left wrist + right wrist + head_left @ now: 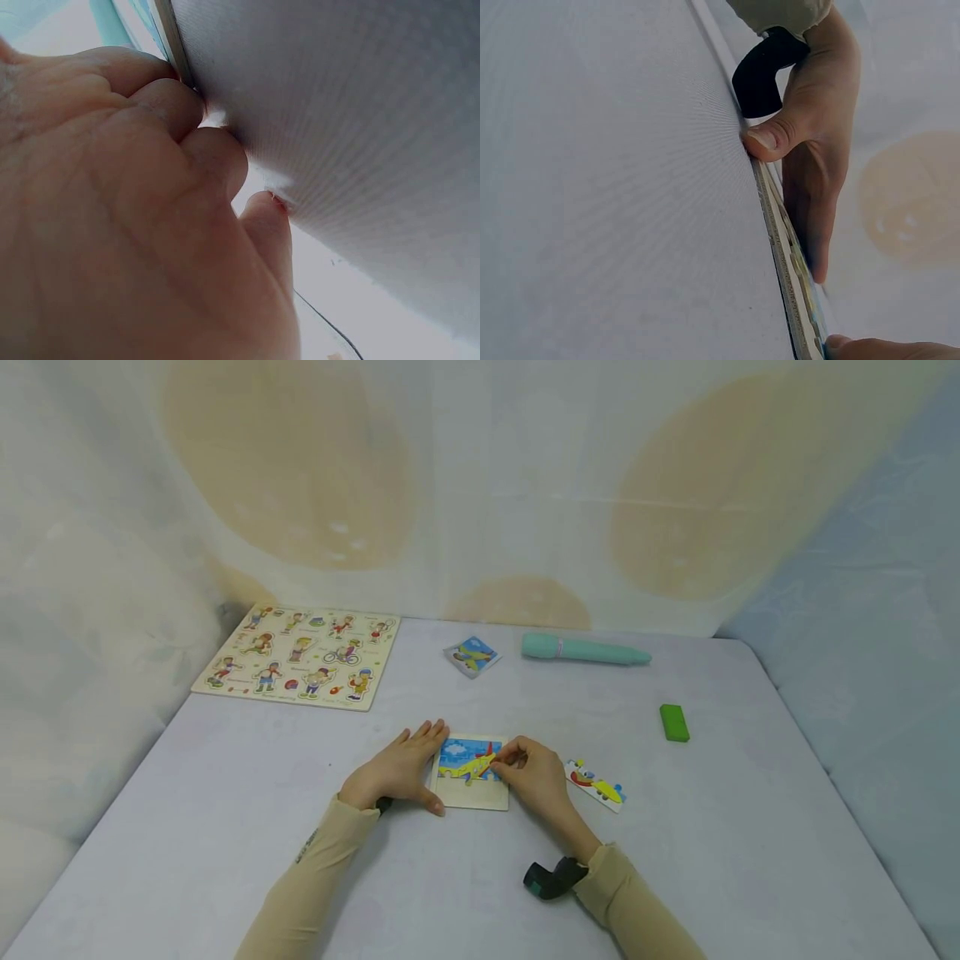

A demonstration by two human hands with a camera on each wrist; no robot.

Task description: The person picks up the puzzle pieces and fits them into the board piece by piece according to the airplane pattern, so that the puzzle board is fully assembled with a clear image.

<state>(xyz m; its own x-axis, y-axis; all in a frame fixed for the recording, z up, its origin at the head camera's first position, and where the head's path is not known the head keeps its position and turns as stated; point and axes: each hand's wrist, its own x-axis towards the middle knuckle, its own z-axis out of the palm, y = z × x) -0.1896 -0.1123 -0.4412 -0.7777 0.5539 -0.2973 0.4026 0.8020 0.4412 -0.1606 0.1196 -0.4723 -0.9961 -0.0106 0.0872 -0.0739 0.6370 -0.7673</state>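
A small wooden puzzle board (474, 797) lies flat on the table, with a yellow aeroplane on blue sky (467, 758) across its upper part and bare wood along the bottom. My left hand (401, 768) rests at its left side, fingers spread, thumb by the lower left corner. With thumb and index finger, my right hand (538, 774) pinches a puzzle piece at the picture's right edge; the fingertips mostly hide the piece. Just right of that hand lies a strip of puzzle pieces (597, 786) with yellow and red shapes. In the right wrist view the board (778, 236) appears edge-on.
A large wooden board with sports figures (294, 656) lies at the back left. Behind the puzzle is a small picture card (472, 657). A mint-green pen-shaped object (585, 649) lies at the back, and a green block (674, 723) on the right. Cloth walls surround the table.
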